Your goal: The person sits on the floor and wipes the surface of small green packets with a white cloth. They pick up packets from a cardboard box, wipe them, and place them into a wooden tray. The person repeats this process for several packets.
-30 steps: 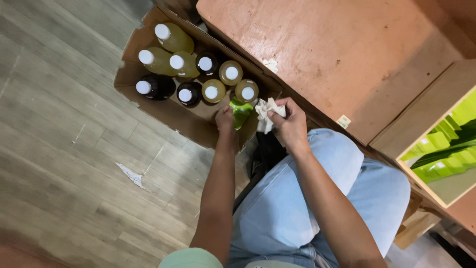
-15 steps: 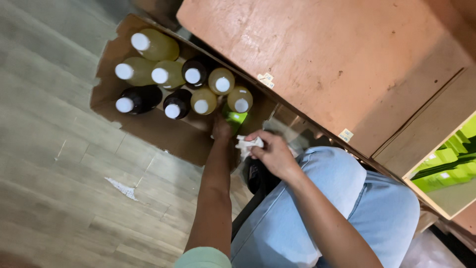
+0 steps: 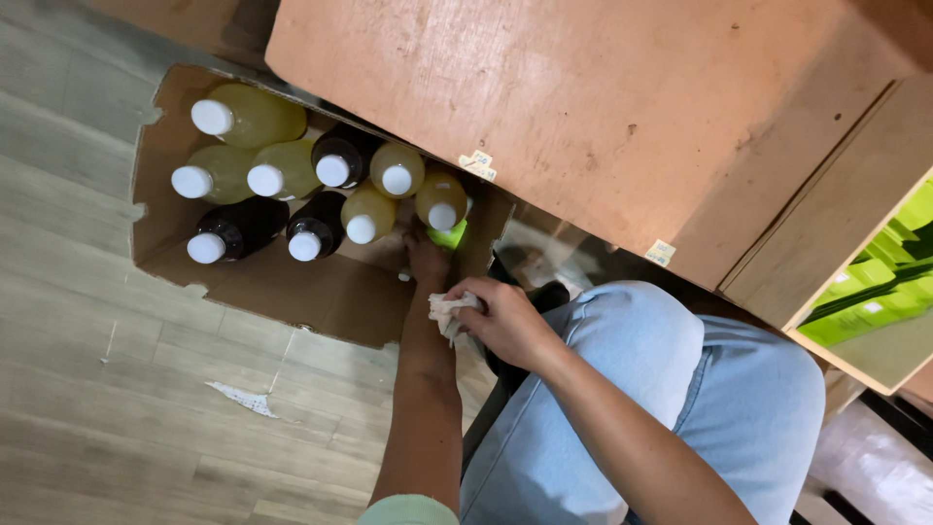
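Note:
A torn cardboard box (image 3: 292,292) on the floor holds several white-capped bottles, some yellow (image 3: 255,117), some dark (image 3: 243,228). My left hand (image 3: 426,258) reaches down into the box's near right corner and grips a bright green bottle (image 3: 448,234), mostly hidden behind the hand. My right hand (image 3: 501,321) hovers just outside the box above my left forearm, closed on a crumpled white cloth (image 3: 447,313).
A reddish wooden table top (image 3: 583,107) overhangs the box's far side. At the right edge an open carton (image 3: 865,292) shows green packages. My knees in light blue jeans (image 3: 622,389) fill the lower middle. A paper scrap (image 3: 243,399) lies on the grey plank floor.
My left hand has pushed the green bottle deeper into the box corner. My right hand with the cloth has drawn back from the bottle toward my knee. The view has shifted, box now further left.

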